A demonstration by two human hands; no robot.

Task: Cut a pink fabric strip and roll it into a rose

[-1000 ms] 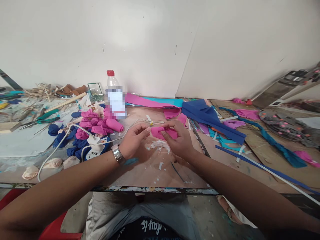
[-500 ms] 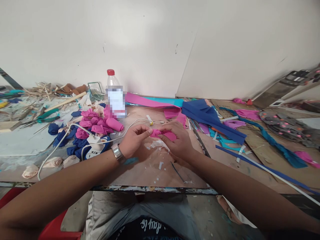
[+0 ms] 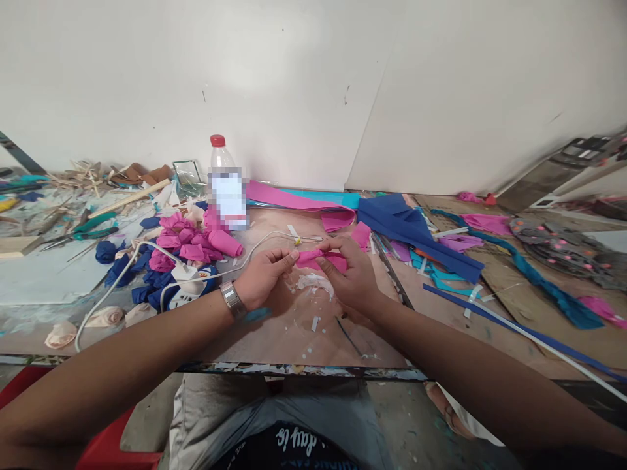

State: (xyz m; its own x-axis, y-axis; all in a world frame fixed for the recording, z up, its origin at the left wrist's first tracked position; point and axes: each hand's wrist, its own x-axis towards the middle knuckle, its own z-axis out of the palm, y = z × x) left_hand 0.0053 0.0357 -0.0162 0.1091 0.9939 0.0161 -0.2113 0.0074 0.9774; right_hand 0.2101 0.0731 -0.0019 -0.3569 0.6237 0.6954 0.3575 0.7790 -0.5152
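A strip of pink crepe paper (image 3: 309, 259) is stretched between my two hands, just above the worktable. My left hand (image 3: 262, 277) pinches its left end between thumb and fingers. At the other end, my right hand (image 3: 350, 271) is closed on the strip, and part of the pink paper runs behind its thumb. The strip looks gathered or twisted near the left fingers. Beneath the hands lies a whitish smear (image 3: 316, 282) on the brown board. A pile of pink rolled paper flowers (image 3: 183, 241) sits to the left, with dark blue ones (image 3: 117, 269) beside it.
A red-capped bottle (image 3: 223, 156) stands behind the pile. A white cable (image 3: 249, 251) runs past my left hand to a power strip (image 3: 183, 297). Green-handled pliers (image 3: 95, 225) lie at left. Blue paper (image 3: 416, 232) and a long white stick (image 3: 539, 339) lie at right.
My hands have drawn slightly apart, and more of the pink strip shows between them. My right fingers have shifted along it. The things on the table stay where they were.
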